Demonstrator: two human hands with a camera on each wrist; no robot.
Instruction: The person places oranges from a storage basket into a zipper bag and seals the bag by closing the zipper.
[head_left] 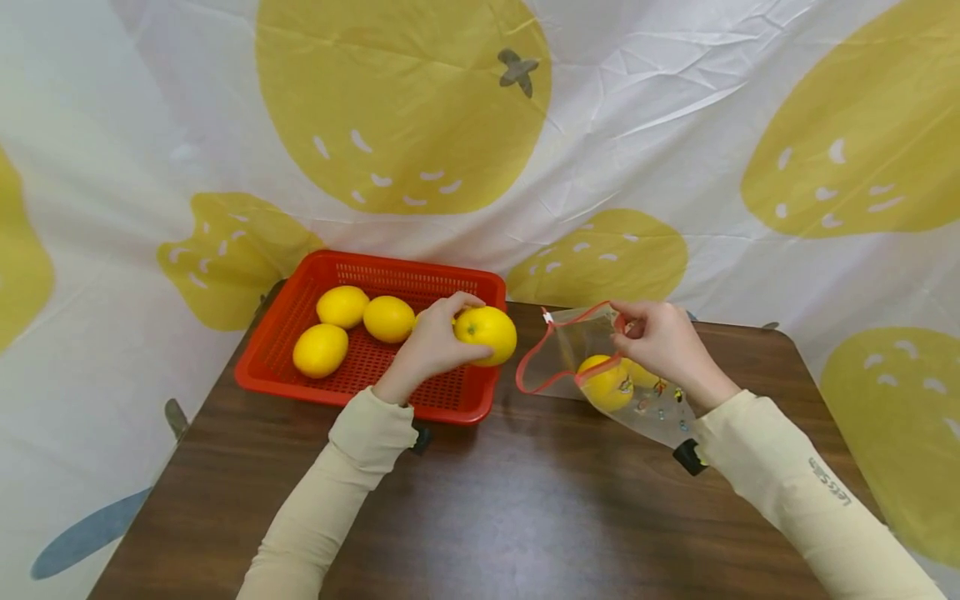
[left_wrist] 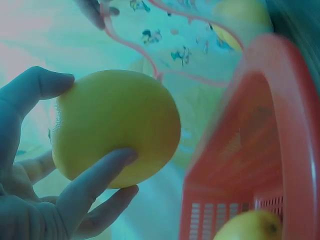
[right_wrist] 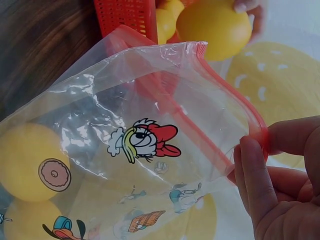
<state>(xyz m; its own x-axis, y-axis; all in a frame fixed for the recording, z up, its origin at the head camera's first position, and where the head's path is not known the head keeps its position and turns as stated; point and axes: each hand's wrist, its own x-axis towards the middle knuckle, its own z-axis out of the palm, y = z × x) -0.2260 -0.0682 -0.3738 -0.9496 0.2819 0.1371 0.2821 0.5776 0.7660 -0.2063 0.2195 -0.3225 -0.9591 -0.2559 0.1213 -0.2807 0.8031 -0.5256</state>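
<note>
**Lemon held beside an open bag**

The left hand (head_left: 431, 346) grips a lemon (head_left: 486, 334), fingers (left_wrist: 95, 182) curled round it, above the right rim of the red basket (head_left: 300, 379), just left of the bag (head_left: 570, 358). The right hand (head_left: 660, 342) pinches the bag's red zip edge and lifts it, so the mouth gapes toward the lemon. Two lemons already lie in the bag's bottom on the counter (head_left: 487, 517). Three more sit in the basket at far left.
</note>
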